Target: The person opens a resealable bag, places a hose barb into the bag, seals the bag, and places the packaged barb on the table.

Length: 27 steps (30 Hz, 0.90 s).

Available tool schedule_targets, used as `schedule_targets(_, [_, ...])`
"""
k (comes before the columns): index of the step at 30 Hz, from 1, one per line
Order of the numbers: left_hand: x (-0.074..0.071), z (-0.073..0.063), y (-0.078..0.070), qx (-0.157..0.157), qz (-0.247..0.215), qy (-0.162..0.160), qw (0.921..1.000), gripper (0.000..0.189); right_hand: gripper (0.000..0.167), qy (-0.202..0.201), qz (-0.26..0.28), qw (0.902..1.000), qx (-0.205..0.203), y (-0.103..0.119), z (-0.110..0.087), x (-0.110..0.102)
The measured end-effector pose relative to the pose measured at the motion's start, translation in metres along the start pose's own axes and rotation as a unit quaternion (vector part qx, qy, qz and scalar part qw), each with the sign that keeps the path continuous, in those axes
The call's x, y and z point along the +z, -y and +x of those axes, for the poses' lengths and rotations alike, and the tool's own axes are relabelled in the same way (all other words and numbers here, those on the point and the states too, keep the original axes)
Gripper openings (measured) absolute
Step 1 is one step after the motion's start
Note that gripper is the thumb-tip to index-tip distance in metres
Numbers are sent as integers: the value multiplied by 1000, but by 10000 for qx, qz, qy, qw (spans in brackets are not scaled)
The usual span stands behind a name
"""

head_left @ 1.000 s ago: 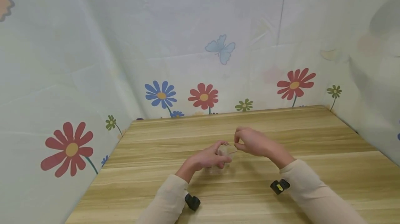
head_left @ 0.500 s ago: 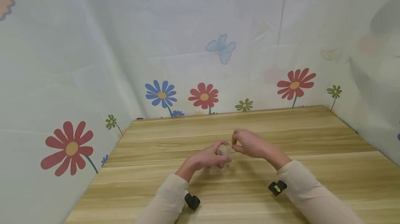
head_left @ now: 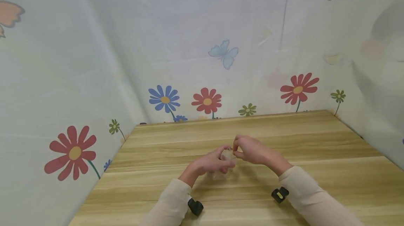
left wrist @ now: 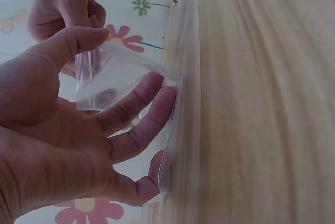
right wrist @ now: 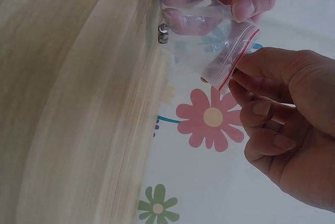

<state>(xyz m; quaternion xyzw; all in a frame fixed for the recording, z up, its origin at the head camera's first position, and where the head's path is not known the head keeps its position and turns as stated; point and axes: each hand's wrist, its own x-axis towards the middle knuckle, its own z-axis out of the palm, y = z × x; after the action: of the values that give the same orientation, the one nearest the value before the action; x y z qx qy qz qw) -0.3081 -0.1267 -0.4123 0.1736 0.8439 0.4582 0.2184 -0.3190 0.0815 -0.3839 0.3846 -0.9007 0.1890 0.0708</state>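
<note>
A small clear zip-lock bag (right wrist: 209,41) with a red line along its mouth stands between my hands, its lower end close to the wooden table. My left hand (head_left: 213,161) holds it, fingers curved around its body and thumb by the zip strip, as the left wrist view shows. My right hand (head_left: 254,150) has thumb and forefinger at the red-lined edge and pinches it. Small shiny metal pieces (right wrist: 163,33) show by the bag's lower end in the right wrist view; I cannot tell whether they lie inside or behind it.
The wood-grain table (head_left: 176,145) reaches back to a pale curtain (head_left: 183,57) printed with flowers and butterflies. In the left wrist view a tiny metal piece (left wrist: 174,2) sits beyond the bag near the table line. Black cameras (head_left: 195,206) are strapped at both wrists.
My right hand has shifted a little left, closer to my left hand along the bag's mouth. The left hand keeps its hold on the bag. The head view has tilted slightly.
</note>
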Motion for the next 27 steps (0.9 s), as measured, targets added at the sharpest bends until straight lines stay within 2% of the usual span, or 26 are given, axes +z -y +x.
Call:
schedule_targets(18, [0,3,0,-46,44,31,10000,73,4,-129,10,9998,-165,3,2,1])
schedule_targets(22, [0,3,1,-57,26,23,10000,72,4,-187,-69,9995,-256,1,1,-2])
schedule_targets(27, [-1,3,0,-44,10,22,10000,67,4,-210,-147,9996,-118,-4,-3,-14])
